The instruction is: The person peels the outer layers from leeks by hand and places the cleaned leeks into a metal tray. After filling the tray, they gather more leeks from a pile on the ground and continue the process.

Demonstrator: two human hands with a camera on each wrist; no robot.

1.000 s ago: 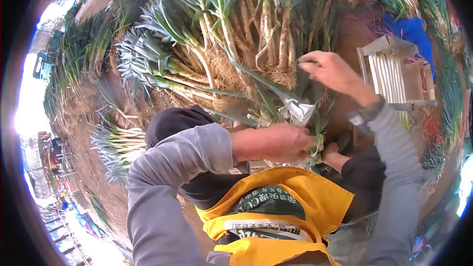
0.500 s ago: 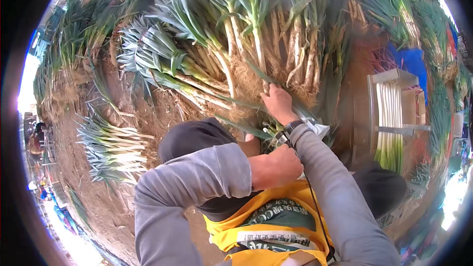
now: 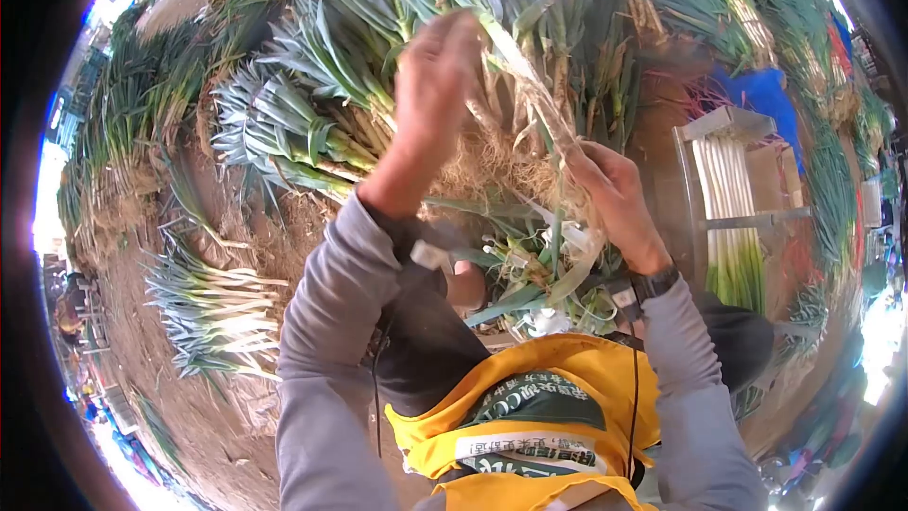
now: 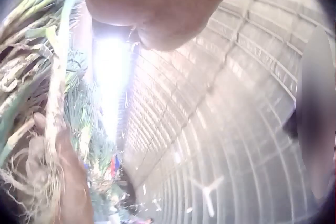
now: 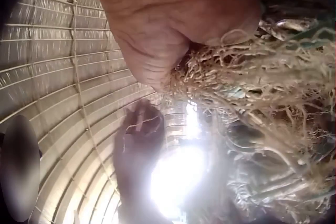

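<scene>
My right hand [image 3: 615,199] grips a leek [image 3: 534,85] near its root end. The leek slants up and left, its white stalk leading to green leaves. In the left wrist view, the right hand's fingers [image 4: 73,182] wrap the stalk just above its stringy roots [image 4: 26,176]. A dense mat of roots [image 5: 236,77] fills the right wrist view beside that hand. My left hand [image 3: 430,95] is raised beside the upper stalk, blurred, its fingers bent; I cannot tell whether it holds anything. Below both hands lie leafy trimmings [image 3: 530,270].
Bundled leeks [image 3: 312,123] with roots stand in front, and trimmed leeks [image 3: 218,303] lie on the soil at left. At right, a box-like frame [image 3: 700,147] holds long white leeks [image 3: 733,227]. A blue sheet [image 3: 766,99] lies behind it. Cords hang from both wrists.
My left hand has risen from near the apron to the upper stalks. My right hand reached into the pile's root ends, then drew back to the right with a leek in its grip.
</scene>
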